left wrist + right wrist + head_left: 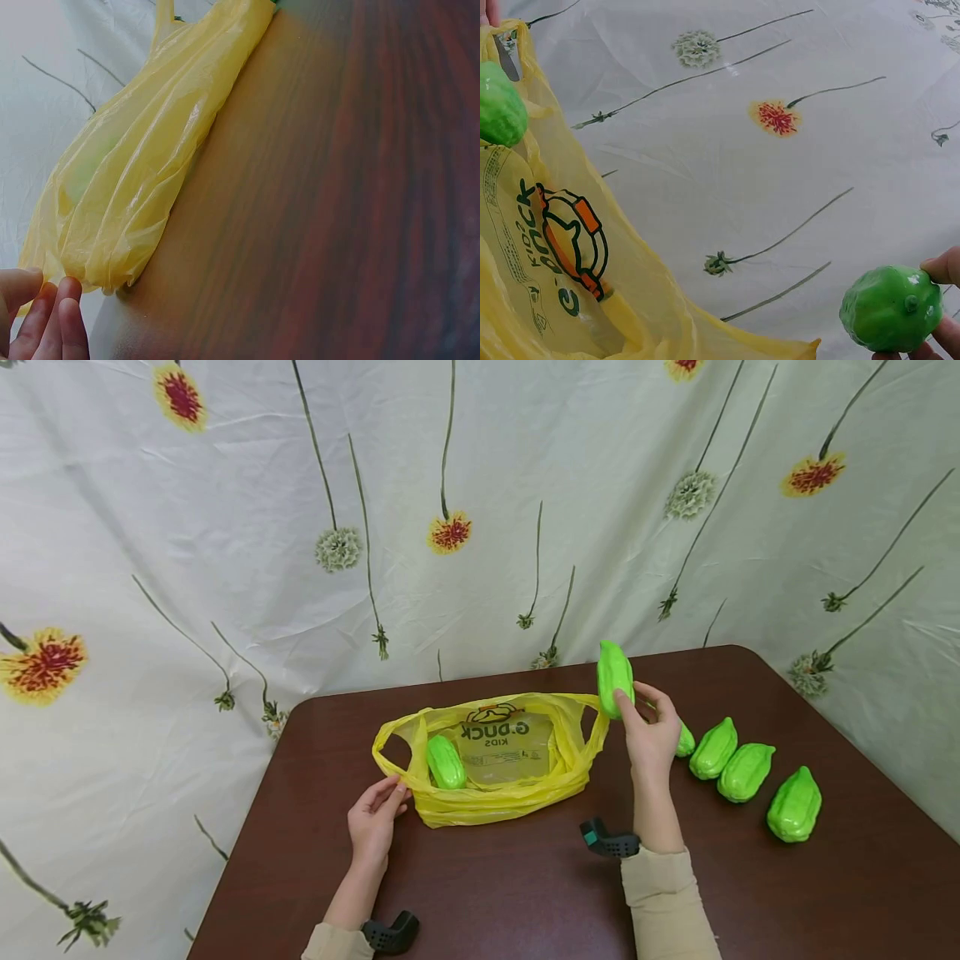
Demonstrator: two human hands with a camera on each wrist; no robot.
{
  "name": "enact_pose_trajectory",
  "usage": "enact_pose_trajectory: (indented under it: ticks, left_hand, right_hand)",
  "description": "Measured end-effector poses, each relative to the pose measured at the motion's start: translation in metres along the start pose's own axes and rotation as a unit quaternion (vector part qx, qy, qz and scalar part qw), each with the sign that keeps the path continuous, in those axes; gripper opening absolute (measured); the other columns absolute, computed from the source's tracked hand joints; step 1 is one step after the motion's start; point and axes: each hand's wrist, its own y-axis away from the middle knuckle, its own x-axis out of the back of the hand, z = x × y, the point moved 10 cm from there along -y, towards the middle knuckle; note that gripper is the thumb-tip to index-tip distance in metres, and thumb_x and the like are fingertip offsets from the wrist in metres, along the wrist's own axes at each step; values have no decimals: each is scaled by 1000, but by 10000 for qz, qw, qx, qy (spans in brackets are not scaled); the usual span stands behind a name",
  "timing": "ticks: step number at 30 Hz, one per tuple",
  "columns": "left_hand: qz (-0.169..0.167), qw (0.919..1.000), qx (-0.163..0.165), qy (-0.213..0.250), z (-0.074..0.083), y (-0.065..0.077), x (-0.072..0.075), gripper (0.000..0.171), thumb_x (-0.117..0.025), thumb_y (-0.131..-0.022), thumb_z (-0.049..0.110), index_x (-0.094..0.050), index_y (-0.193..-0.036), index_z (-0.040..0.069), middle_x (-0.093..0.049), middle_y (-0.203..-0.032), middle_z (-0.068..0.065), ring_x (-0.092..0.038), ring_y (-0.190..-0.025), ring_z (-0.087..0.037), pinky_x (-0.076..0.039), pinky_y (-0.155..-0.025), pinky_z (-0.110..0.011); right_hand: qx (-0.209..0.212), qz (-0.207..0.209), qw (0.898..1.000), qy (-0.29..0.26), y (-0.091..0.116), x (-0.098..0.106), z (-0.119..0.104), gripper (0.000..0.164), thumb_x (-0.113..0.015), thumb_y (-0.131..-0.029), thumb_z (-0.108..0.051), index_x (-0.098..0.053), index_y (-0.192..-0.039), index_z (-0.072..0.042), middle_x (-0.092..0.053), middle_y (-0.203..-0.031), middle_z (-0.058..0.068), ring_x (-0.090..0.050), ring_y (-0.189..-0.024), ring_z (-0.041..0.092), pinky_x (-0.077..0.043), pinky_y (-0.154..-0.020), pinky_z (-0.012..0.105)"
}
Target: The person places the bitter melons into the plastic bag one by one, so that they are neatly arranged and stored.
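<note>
My right hand (651, 732) holds a bright green ribbed fruit (615, 679) with a pointed tip, apparently a papaya, beside the right handle of a yellow plastic bag (498, 810). Its rounded end with a stem nub faces the right wrist view, between thumb and fingers. The bag lies with its mouth spread, printed "G.DUCK KIDS" inside. Within the bag rests another green fruit (446, 762); the right wrist view also shows it. At the bag's left corner, my left hand (372, 825) pinches the plastic between thumb and fingers, as the left wrist view (46, 319) partly shows.
On the table's right side lie more green fruits (745, 772), one partly hidden behind my right hand. The dark brown wooden table (510, 877) has a rounded far right corner. Behind it hangs a white flower-patterned cloth (480, 593).
</note>
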Motion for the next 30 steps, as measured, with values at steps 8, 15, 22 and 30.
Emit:
enact_pose_trajectory:
  ticks: [8,15,22,30]
  left_hand:
    - [-4,10000,8,-2,0,0,0,28,-67,-87,10,-64,-112,-4,-68,-87,3,-67,-77,-9,-55,-66,-22]
    - [-19,10000,24,37,-1,0,0,29,-68,-87,10,-64,-112,-5,-68,-88,3,-67,-77,-9,-55,-67,-22]
    - [-20,10000,11,74,-1,0,0,29,-68,-87,10,-64,-111,-6,-68,-87,3,-67,-76,-8,-55,-67,-22]
    - [-20,10000,-26,58,-1,-1,0,28,-67,-87,8,-64,-111,-6,-67,-86,3,-67,-76,-9,-55,-66,-22]
  right_hand:
    - [210,-328,9992,-54,12,-20,-8,39,-71,-85,-21,-61,-117,-2,-58,-111,4,-56,-94,14,-49,-75,20]
    - [318,-527,9980,-129,19,-31,-12,38,-72,-85,-19,-61,-116,-1,-57,-113,7,-58,-94,17,-50,-73,18]
    - [491,-659,9965,-154,26,-42,-14,36,-71,-85,-17,-61,-115,0,-58,-113,10,-62,-90,18,-52,-72,18]
    - [533,-899,9945,-87,36,-58,-11,35,-73,-84,-20,-63,-114,-4,-60,-110,12,-64,-82,16,-53,-69,20]
